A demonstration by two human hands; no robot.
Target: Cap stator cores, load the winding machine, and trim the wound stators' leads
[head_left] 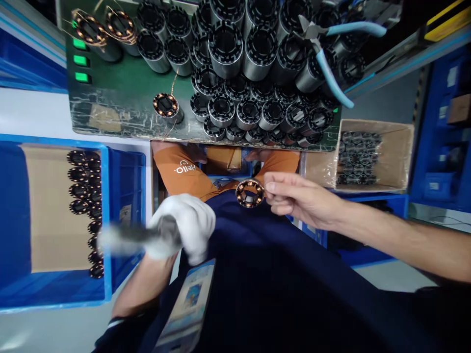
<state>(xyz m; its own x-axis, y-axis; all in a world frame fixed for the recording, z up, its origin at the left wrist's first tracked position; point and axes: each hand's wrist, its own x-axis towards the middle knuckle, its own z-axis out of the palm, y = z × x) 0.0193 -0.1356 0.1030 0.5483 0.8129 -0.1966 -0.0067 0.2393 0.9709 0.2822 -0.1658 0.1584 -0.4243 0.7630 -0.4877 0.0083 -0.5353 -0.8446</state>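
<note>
The bare right hand (290, 196) pinches a copper-wound motor stator (242, 196) at its edge, with the thumb and fingers close together. The stator is up in the air at the left side of that hand, its round open end facing up, over the navy shirt (257, 264) and near the orange shorts (187, 176). The left hand (180, 228) has a white glove on and is curled around a grey tool (147, 237), but it is too blurry to tell what kind. Ahead of both hands is a green counter (125, 88). Lots of shiny metal cylinders (225, 51) with black tops stand close together on it, and pliers (326, 68) with light blue handles lie over some of them. Ahead of the left hand, a wire-wrapped stator (165, 105) stands near the counter's edge, with thin wire sticking out. To the left of the left hand is a blue bin (107, 220) with rows of copper-wound parts (76, 190). To the right of the right hand, and farther ahead, an open cardboard box (393, 152) holds rows of dark round parts (356, 157).
</note>
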